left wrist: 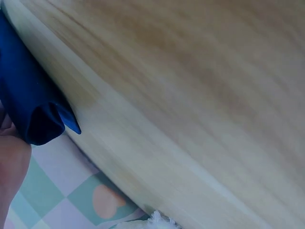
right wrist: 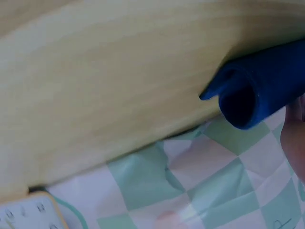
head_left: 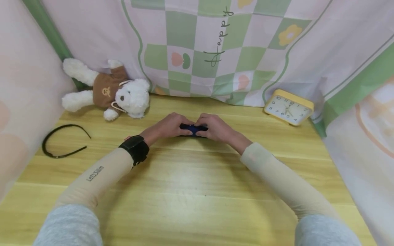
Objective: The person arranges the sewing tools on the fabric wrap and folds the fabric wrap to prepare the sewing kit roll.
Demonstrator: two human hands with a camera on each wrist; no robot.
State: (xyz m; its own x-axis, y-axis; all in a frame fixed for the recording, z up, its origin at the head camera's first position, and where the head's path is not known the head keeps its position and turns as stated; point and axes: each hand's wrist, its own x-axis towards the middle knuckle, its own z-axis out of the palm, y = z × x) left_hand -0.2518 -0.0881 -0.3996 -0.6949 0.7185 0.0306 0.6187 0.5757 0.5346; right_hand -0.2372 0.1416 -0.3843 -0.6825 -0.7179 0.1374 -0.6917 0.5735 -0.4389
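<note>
A dark blue mat [head_left: 194, 129] is rolled into a short tube near the back middle of the wooden table. My left hand [head_left: 170, 125] grips its left end and my right hand [head_left: 217, 127] grips its right end, the thumbs on the near side. In the left wrist view the roll [left wrist: 29, 83] shows a hollow end with a loose flap sticking out. The right wrist view shows the roll's [right wrist: 271, 78] other open end, its outer edge lifting away from the coil. Fingers hide much of the roll in the head view.
A white plush dog [head_left: 133, 99] in a brown top lies at the back left. In front of it is a black headband [head_left: 56, 156]. A yellow alarm clock [head_left: 289, 107] stands at the back right. A checkered curtain [head_left: 212, 44] hangs along the table's back edge.
</note>
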